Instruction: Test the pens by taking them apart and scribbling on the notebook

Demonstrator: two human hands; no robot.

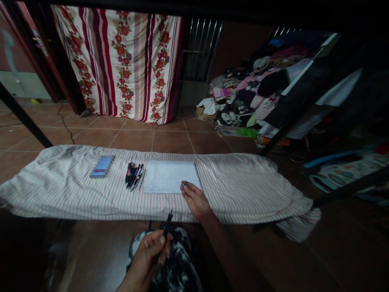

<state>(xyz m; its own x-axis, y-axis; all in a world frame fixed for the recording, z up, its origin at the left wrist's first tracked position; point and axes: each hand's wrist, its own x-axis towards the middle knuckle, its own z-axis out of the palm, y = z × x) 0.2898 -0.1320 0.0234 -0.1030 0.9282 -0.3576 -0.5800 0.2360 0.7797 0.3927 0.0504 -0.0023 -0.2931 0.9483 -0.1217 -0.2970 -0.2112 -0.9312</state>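
Black pen (167,224) gripped in left hand (152,248) by its rear end, tip pointing away, just short of the cloth-covered table (240,182). Probably light, stiff, smooth; hold mid-barrel, spare the tip. Right hand (195,200) pinches a small piece (182,183), unidentifiable, over the spiral notebook (170,174).

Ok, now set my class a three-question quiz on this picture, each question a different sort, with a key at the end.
1. Multiple choice: Which hand holds the dark pen? (a) the left hand (b) the right hand (c) both hands
2. True or false: From the wearer's view, the pile of pens lies to the left of the notebook.
3. Fill in the blank: The notebook rests on a cloth patterned with ____.

Key: 1. a; 2. true; 3. stripes.
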